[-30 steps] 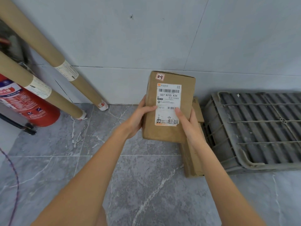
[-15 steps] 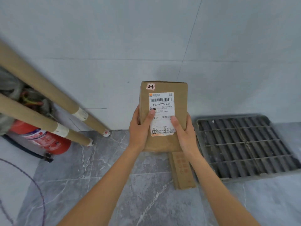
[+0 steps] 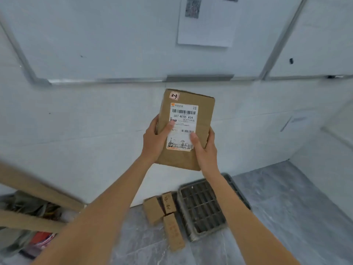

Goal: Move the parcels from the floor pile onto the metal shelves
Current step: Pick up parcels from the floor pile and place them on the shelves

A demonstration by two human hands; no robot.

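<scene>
I hold a brown cardboard parcel [image 3: 204, 111] with a white shipping label upright in front of the grey wall, well above the floor. My left hand [image 3: 154, 142] grips its left edge, thumb on the label. My right hand [image 3: 205, 150] grips the lower right edge, thumb also on the label. Three small brown parcels [image 3: 168, 213] lie on the floor below, against the wall. No metal shelf is in view.
A dark grated plastic pallet [image 3: 206, 207] lies on the grey marble floor right of the small parcels. Cardboard tubes [image 3: 32, 188] lean at the lower left over a red fire extinguisher [image 3: 43, 239]. A white paper sheet [image 3: 206, 29] hangs on the wall above.
The parcel has risen with both hands from near the floor to high in front of the wall. The view has tilted up and back, so the floor items look smaller and lower.
</scene>
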